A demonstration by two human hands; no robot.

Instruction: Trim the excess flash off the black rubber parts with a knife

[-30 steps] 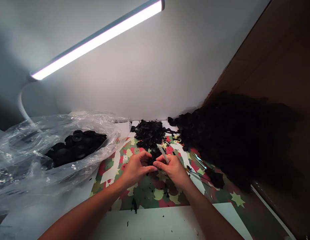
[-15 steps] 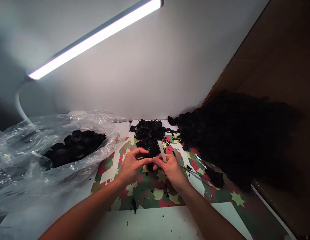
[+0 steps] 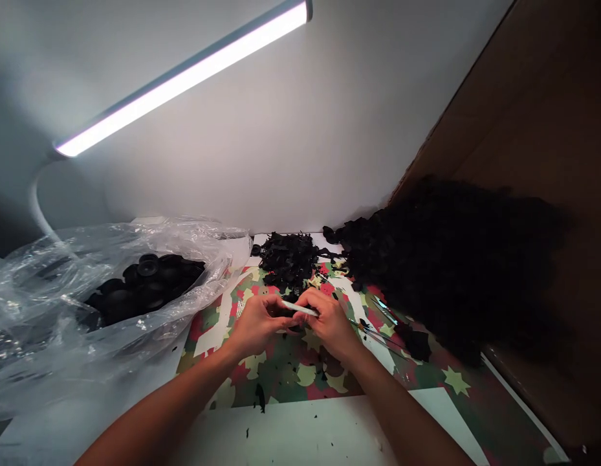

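Note:
My left hand (image 3: 255, 323) is closed, thumb and fingers pinching a small black part (image 3: 296, 327) that is mostly hidden between both hands. In my right hand (image 3: 333, 325) is a slim white tool (image 3: 300, 309), lying across the gap toward the left fingertips. Its working end cannot be made out. The right fingertips also come up against the black part. Just beyond the hands lies a heap of black scraps (image 3: 286, 255).
A clear plastic bag (image 3: 222, 255) at left holds black round cup-like pieces (image 3: 154, 285). Right of the hands lie metal tools, perhaps tweezers or scissors (image 3: 378, 336). A large black pile (image 3: 450, 272) leans against cardboard (image 3: 523, 116). A lamp (image 3: 193, 77) shines overhead.
The white tool has swung from nearly upright to lying almost flat across the fingers. The right hand has rolled toward the left, and the black part is now more covered.

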